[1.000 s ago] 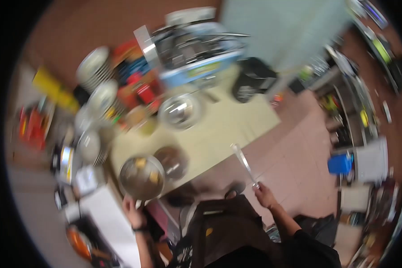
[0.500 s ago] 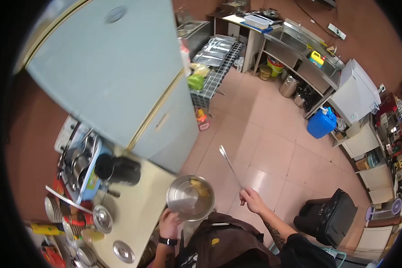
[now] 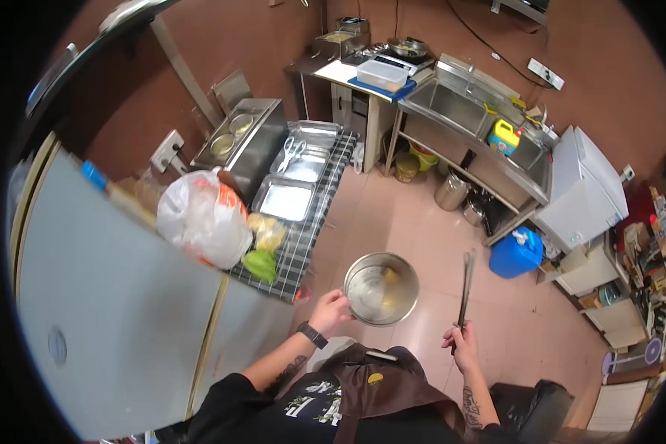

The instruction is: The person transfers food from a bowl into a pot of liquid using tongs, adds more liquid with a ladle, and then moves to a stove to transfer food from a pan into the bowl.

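My left hand grips the near-left rim of a round stainless steel pot, carried over the floor in front of my body. Several yellowish pieces lie inside it, too unclear to name. My right hand is closed around the lower end of long metal tongs, which point up and away, to the right of the pot and apart from it.
Ahead on the left, a checked-cloth table bears metal trays, scissors, a plastic bag and a green vegetable. A fridge stands at left. Sinks, a blue jug and a black bin are rightward.
My view has swung left and forward, away from the counter with dishes and past the fridge. The pot has come along in my left hand. The tongs now point more upright.
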`<action>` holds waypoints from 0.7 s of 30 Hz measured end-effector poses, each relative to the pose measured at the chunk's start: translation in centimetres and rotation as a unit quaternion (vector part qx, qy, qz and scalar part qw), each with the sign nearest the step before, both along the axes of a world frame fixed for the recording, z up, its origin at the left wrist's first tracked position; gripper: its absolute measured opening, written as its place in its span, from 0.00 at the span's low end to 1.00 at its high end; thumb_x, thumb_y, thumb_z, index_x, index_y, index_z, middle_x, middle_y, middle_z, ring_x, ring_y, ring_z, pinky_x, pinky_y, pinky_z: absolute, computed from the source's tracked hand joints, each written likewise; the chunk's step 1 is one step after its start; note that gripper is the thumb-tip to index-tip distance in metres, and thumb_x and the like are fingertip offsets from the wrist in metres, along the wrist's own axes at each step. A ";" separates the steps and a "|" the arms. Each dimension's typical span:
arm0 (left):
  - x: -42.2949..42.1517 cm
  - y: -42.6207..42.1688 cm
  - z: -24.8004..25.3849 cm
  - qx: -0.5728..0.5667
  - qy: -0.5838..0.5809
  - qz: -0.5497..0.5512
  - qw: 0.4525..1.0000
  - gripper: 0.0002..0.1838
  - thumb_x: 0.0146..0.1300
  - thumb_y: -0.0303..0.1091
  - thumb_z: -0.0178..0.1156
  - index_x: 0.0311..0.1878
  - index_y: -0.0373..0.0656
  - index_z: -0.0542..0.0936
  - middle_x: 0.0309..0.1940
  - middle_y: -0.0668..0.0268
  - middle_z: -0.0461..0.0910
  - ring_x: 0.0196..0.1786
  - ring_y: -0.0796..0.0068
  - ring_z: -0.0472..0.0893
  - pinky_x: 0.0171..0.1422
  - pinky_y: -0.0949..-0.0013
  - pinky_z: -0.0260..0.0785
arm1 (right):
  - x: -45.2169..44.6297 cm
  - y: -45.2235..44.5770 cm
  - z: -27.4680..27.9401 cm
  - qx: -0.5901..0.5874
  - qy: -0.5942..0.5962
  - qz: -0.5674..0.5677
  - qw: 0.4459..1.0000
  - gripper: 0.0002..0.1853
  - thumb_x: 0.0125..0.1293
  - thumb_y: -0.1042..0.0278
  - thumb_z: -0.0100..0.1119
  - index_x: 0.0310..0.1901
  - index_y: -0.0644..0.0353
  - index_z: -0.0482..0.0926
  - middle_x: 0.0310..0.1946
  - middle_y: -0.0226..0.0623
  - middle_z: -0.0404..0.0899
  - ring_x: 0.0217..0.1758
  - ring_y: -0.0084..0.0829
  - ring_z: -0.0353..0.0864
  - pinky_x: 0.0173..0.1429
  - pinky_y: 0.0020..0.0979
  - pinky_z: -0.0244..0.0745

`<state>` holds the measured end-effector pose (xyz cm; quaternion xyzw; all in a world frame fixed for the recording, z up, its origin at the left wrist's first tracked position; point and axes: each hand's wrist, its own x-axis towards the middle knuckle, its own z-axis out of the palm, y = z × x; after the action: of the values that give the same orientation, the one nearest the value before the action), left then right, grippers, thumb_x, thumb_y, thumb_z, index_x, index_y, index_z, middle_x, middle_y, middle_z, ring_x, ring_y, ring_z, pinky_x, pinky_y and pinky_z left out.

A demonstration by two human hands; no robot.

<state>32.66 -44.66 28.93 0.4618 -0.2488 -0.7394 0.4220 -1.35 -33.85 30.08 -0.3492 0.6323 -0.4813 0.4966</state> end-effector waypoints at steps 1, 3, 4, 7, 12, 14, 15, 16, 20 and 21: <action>-0.9 -3.9 -1.0 -0.002 0.000 -0.019 1.000 0.07 0.63 0.26 0.57 0.29 0.44 0.71 0.43 0.67 0.76 0.46 0.72 0.79 0.46 0.57 0.82 | -1.3 -3.2 -0.5 -0.008 -0.007 -0.004 1.000 0.07 0.72 0.71 0.51 0.47 0.63 0.70 0.30 0.34 0.75 0.24 0.21 0.74 0.28 0.24 0.72; -3.3 -11.5 -1.3 -0.002 -0.006 -0.022 1.000 0.07 0.63 0.26 0.57 0.30 0.43 0.72 0.49 0.66 0.76 0.47 0.71 0.79 0.46 0.57 0.82 | -3.9 -9.9 -1.3 0.010 0.022 0.006 1.000 0.06 0.71 0.71 0.53 0.45 0.63 0.70 0.29 0.32 0.74 0.22 0.20 0.71 0.27 0.24 0.70; -4.6 -14.8 -1.8 0.006 -0.009 -0.027 1.000 0.06 0.63 0.26 0.57 0.30 0.43 0.72 0.55 0.66 0.76 0.48 0.70 0.79 0.47 0.56 0.82 | -5.2 -13.1 -2.2 0.035 0.054 0.015 0.998 0.06 0.70 0.72 0.54 0.44 0.63 0.70 0.29 0.30 0.73 0.21 0.19 0.69 0.25 0.24 0.68; -8.0 -23.8 -2.8 0.012 -0.023 0.008 1.000 0.05 0.64 0.26 0.57 0.32 0.43 0.73 0.60 0.65 0.73 0.49 0.69 0.79 0.47 0.55 0.82 | -7.8 -23.7 -7.1 0.032 0.107 -0.013 0.994 0.05 0.66 0.73 0.57 0.34 0.60 0.71 0.22 0.22 0.65 0.21 0.14 0.62 0.24 0.22 0.58; -11.6 -37.2 -2.7 0.038 0.017 0.078 0.996 0.05 0.64 0.27 0.58 0.32 0.44 0.72 0.44 0.67 0.76 0.43 0.70 0.80 0.44 0.57 0.82 | -11.0 -44.4 -3.0 0.051 0.192 0.065 0.978 0.12 0.62 0.66 0.64 0.28 0.62 0.73 0.17 0.21 0.65 0.23 0.15 0.63 0.26 0.25 0.60; -12.0 -41.5 -1.0 0.048 -0.004 0.135 0.990 0.07 0.65 0.26 0.58 0.32 0.46 0.72 0.35 0.72 0.72 0.39 0.75 0.79 0.41 0.63 0.82 | -13.1 -54.2 -2.7 0.044 0.209 0.089 0.973 0.13 0.62 0.63 0.65 0.28 0.63 0.74 0.17 0.24 0.66 0.22 0.17 0.64 0.27 0.27 0.61; -11.5 -43.6 -0.8 0.051 -0.002 0.143 0.988 0.08 0.64 0.25 0.59 0.31 0.48 0.71 0.33 0.75 0.73 0.36 0.82 0.77 0.39 0.69 0.81 | -14.3 -58.6 -2.3 0.043 0.227 0.115 0.966 0.15 0.62 0.61 0.65 0.28 0.64 0.74 0.17 0.27 0.67 0.22 0.20 0.65 0.27 0.30 0.63; -11.3 -45.9 -0.6 0.038 -0.019 0.171 0.984 0.09 0.63 0.24 0.59 0.31 0.49 0.71 0.30 0.77 0.72 0.32 0.86 0.74 0.37 0.72 0.80 | -14.9 -63.8 -1.1 0.005 0.283 0.141 0.949 0.16 0.62 0.59 0.66 0.30 0.64 0.75 0.17 0.31 0.68 0.23 0.23 0.66 0.29 0.33 0.64; -10.5 -55.7 1.1 0.028 -0.005 0.266 0.964 0.08 0.62 0.22 0.58 0.31 0.47 0.71 0.34 0.72 0.77 0.38 0.76 0.81 0.40 0.69 0.81 | -14.7 -84.6 4.5 -0.125 0.390 0.169 0.897 0.14 0.62 0.60 0.65 0.31 0.63 0.76 0.18 0.35 0.67 0.23 0.24 0.64 0.29 0.33 0.64; -10.0 -58.3 0.4 0.018 -0.005 0.271 0.962 0.08 0.62 0.23 0.57 0.31 0.47 0.71 0.34 0.71 0.77 0.38 0.75 0.81 0.41 0.68 0.81 | -14.0 -88.9 5.9 -0.141 0.392 0.148 0.897 0.13 0.62 0.61 0.65 0.32 0.64 0.76 0.18 0.33 0.67 0.23 0.22 0.63 0.29 0.33 0.63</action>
<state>22.69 -102.94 29.32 0.5235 -0.1032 -0.5996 0.5965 -15.37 -122.75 35.98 -0.6655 0.6422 -0.3103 0.2200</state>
